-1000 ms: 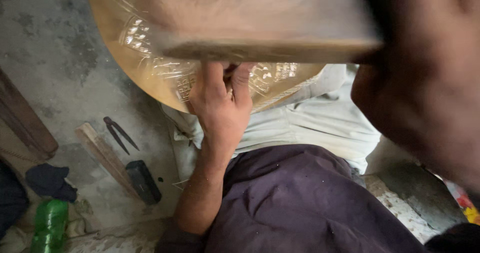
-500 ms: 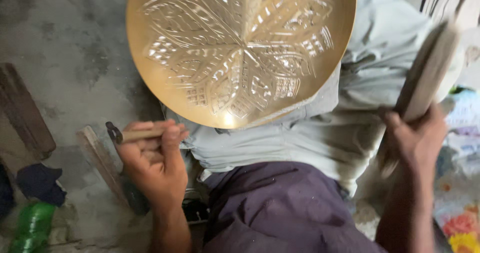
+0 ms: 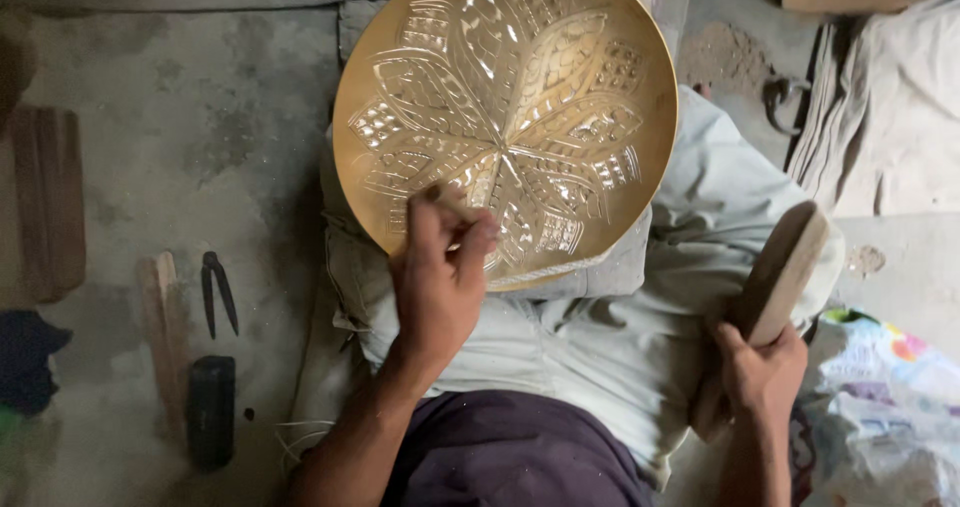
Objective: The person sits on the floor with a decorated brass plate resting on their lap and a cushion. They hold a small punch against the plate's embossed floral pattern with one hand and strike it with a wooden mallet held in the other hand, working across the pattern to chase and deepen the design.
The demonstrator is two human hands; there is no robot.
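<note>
A round engraved brass plate (image 3: 505, 117) rests on pale cloth (image 3: 620, 337) over the person's lap. The left hand (image 3: 440, 277) pinches a small chisel-like tool (image 3: 452, 204) against the plate's lower edge, steadying it. The right hand (image 3: 762, 367) grips a flat wooden mallet (image 3: 775, 272) at the cloth's right edge.

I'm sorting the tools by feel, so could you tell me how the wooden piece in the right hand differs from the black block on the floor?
The wooden mallet is pale brown, long and flat; the black block is dark and short. The mallet is gripped by the right hand and tilted up; the block lies untouched on the concrete floor, left of the left hand. Both are elongated.
</note>
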